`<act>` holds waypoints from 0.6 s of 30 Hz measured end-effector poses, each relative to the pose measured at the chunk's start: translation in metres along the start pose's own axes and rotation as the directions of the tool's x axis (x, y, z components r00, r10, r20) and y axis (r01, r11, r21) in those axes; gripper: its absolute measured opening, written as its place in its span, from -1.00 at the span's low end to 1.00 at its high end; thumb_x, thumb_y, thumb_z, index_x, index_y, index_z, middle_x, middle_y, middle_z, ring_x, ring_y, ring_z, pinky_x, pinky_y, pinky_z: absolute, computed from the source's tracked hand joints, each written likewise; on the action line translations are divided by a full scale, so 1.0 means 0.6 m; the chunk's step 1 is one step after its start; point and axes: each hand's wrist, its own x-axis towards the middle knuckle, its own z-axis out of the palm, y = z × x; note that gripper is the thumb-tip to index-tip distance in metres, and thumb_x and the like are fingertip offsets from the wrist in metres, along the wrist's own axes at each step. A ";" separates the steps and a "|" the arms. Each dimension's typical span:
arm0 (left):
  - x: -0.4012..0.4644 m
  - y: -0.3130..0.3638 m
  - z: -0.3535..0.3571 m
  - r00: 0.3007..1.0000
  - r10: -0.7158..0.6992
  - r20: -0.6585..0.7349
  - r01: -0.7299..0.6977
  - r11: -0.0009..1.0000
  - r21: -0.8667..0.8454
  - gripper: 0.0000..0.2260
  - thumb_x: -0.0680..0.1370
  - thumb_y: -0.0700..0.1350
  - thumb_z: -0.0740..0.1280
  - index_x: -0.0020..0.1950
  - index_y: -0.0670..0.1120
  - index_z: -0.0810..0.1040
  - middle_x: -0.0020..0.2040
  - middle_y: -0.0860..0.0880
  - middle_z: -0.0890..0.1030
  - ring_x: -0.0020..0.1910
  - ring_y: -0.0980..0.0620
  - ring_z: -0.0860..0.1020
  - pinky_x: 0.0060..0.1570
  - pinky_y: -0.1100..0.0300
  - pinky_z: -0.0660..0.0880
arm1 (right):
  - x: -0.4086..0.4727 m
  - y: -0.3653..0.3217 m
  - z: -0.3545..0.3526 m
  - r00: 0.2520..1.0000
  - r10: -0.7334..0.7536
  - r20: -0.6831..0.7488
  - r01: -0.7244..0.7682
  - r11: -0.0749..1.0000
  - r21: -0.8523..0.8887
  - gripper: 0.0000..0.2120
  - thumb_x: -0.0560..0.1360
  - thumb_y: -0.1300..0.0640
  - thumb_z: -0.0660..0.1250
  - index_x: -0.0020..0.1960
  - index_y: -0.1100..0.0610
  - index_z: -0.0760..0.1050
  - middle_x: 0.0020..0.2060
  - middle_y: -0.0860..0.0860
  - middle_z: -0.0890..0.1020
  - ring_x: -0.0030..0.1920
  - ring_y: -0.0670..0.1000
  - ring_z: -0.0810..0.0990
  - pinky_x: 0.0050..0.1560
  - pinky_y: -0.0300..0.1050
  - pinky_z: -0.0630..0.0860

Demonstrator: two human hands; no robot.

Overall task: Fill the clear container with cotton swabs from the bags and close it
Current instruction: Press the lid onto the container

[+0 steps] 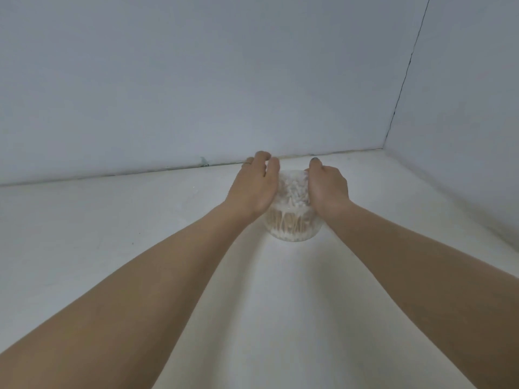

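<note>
While the left hand (254,185) and the right hand (328,188) clasp the top of the clear container (292,220) from both sides with curved fingers, it stands upright on the white table (112,248), cotton swabs (290,224) vertical inside.

White tabletop (112,234), plain matte, butts against the pale wall (196,80) at the back and right. Only item on it: clear container (292,220) of cotton swabs (292,192), upright, near that back wall.
</note>
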 end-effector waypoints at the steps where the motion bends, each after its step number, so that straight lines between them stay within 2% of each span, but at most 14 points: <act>1: 0.002 -0.011 -0.009 0.999 -0.028 -0.016 0.028 0.999 0.044 -0.71 0.72 -0.01 0.02 0.21 -0.12 0.45 0.18 -0.11 0.50 0.25 -0.14 0.42 0.17 0.03 0.33 | 0.001 -0.002 0.003 1.000 -0.012 -0.002 0.012 1.000 -0.007 -0.50 0.67 0.01 -0.07 0.10 0.24 0.59 -0.12 0.07 0.59 -0.08 0.10 0.54 -0.06 -0.07 0.34; 3: 0.006 -0.040 -0.029 0.991 -0.135 0.001 0.133 0.977 0.167 -0.74 0.69 -0.03 0.00 0.10 -0.12 0.42 0.15 -0.15 0.51 0.22 -0.21 0.44 0.22 -0.05 0.38 | 0.001 -0.006 0.009 0.999 -0.041 -0.034 0.040 0.999 -0.025 -0.51 0.70 0.01 -0.10 0.17 0.23 0.54 -0.06 0.06 0.54 0.04 0.13 0.49 0.04 -0.07 0.33; 4: 0.004 -0.054 -0.040 0.979 -0.203 0.029 0.189 0.948 0.256 -0.73 0.68 -0.01 -0.01 0.12 -0.12 0.41 0.19 -0.18 0.51 0.24 -0.23 0.44 0.27 -0.10 0.39 | -0.001 -0.007 0.013 0.996 -0.063 -0.069 0.061 0.998 -0.028 -0.52 0.70 -0.03 -0.09 0.18 0.20 0.52 -0.04 0.05 0.54 0.06 0.12 0.49 0.07 -0.06 0.33; 6: -0.010 -0.075 -0.053 0.938 -0.330 0.108 0.257 0.868 0.425 -0.61 0.66 0.08 0.01 0.32 -0.12 0.41 0.32 -0.20 0.46 0.32 -0.23 0.41 0.36 -0.15 0.36 | -0.008 -0.006 0.017 0.974 -0.154 -0.164 0.145 0.987 -0.065 -0.56 0.69 -0.07 -0.06 0.19 0.16 0.50 0.01 0.06 0.58 0.09 0.14 0.53 0.11 -0.01 0.39; 8: -0.033 -0.082 -0.059 0.891 -0.408 0.199 0.272 0.831 0.486 -0.45 0.62 0.22 0.09 0.52 -0.06 0.30 0.44 -0.15 0.37 0.43 -0.20 0.35 0.42 -0.13 0.32 | -0.017 -0.005 0.019 0.928 -0.292 -0.230 0.258 0.951 -0.170 -0.60 0.68 -0.06 -0.02 0.24 0.13 0.50 0.06 0.07 0.60 0.10 0.14 0.55 0.18 0.05 0.43; 10: -0.055 -0.083 -0.065 0.870 -0.432 0.240 0.264 0.817 0.513 -0.28 0.48 0.34 0.18 0.54 -0.03 0.26 0.44 -0.11 0.36 0.45 -0.17 0.34 0.42 -0.10 0.33 | -0.032 -0.008 0.022 0.883 -0.406 -0.235 0.349 0.904 -0.249 -0.61 0.67 -0.04 0.02 0.27 0.10 0.51 0.09 0.06 0.61 0.12 0.11 0.54 0.24 0.06 0.41; 11: -0.063 -0.085 -0.066 0.880 -0.409 0.242 0.235 0.817 0.526 -0.30 0.48 0.32 0.21 0.51 -0.05 0.28 0.39 -0.11 0.39 0.40 -0.16 0.38 0.38 -0.08 0.37 | -0.043 -0.009 0.023 0.866 -0.447 -0.225 0.384 0.882 -0.272 -0.62 0.67 -0.03 0.03 0.27 0.10 0.52 0.08 0.06 0.61 0.13 0.11 0.54 0.25 0.05 0.40; 12: -0.065 -0.089 -0.067 0.900 -0.369 0.233 0.198 0.821 0.536 -0.41 0.55 0.24 0.23 0.45 -0.09 0.32 0.33 -0.12 0.44 0.31 -0.16 0.44 0.29 -0.05 0.42 | -0.050 -0.011 0.026 0.850 -0.481 -0.214 0.415 0.862 -0.289 -0.63 0.67 -0.02 0.04 0.25 0.11 0.54 0.07 0.05 0.62 0.13 0.11 0.54 0.26 0.05 0.40; 14: -0.068 -0.090 -0.072 0.947 -0.275 0.166 0.150 0.836 0.528 -0.73 0.67 0.01 0.15 0.24 -0.14 0.41 0.17 -0.15 0.53 0.08 -0.15 0.50 0.05 0.02 0.47 | -0.067 -0.015 0.030 0.827 -0.525 -0.199 0.459 0.837 -0.299 -0.65 0.66 0.01 0.06 0.19 0.12 0.57 0.02 0.05 0.63 0.11 0.11 0.54 0.24 0.04 0.40; 15: -0.072 -0.086 -0.077 0.964 -0.241 0.112 0.149 0.839 0.522 -0.79 0.68 -0.05 0.09 0.11 -0.13 0.43 0.11 -0.15 0.56 0.00 -0.15 0.50 -0.04 0.04 0.44 | -0.077 -0.018 0.031 0.823 -0.535 -0.191 0.475 0.833 -0.286 -0.66 0.66 0.02 0.07 0.16 0.12 0.57 0.01 0.04 0.63 0.10 0.10 0.54 0.23 0.04 0.41; 17: -0.085 -0.068 -0.091 0.984 -0.178 0.013 0.144 0.835 0.531 -0.76 0.69 -0.09 0.03 -0.09 -0.10 0.39 0.02 -0.14 0.57 -0.06 -0.17 0.50 -0.13 0.07 0.38 | -0.105 -0.022 0.029 0.821 -0.544 -0.174 0.502 0.833 -0.234 -0.70 0.66 0.03 0.09 0.10 0.13 0.57 0.00 0.02 0.62 0.08 0.08 0.52 0.19 0.02 0.42; 18: -0.090 -0.058 -0.097 0.989 -0.145 -0.038 0.143 0.838 0.527 -0.74 0.69 -0.08 0.02 -0.13 -0.09 0.37 -0.01 -0.13 0.57 -0.07 -0.17 0.50 -0.14 0.07 0.36 | -0.118 -0.024 0.029 0.827 -0.538 -0.163 0.505 0.838 -0.205 -0.72 0.65 0.04 0.10 0.07 0.12 0.55 -0.02 0.01 0.61 0.05 0.07 0.52 0.13 0.00 0.43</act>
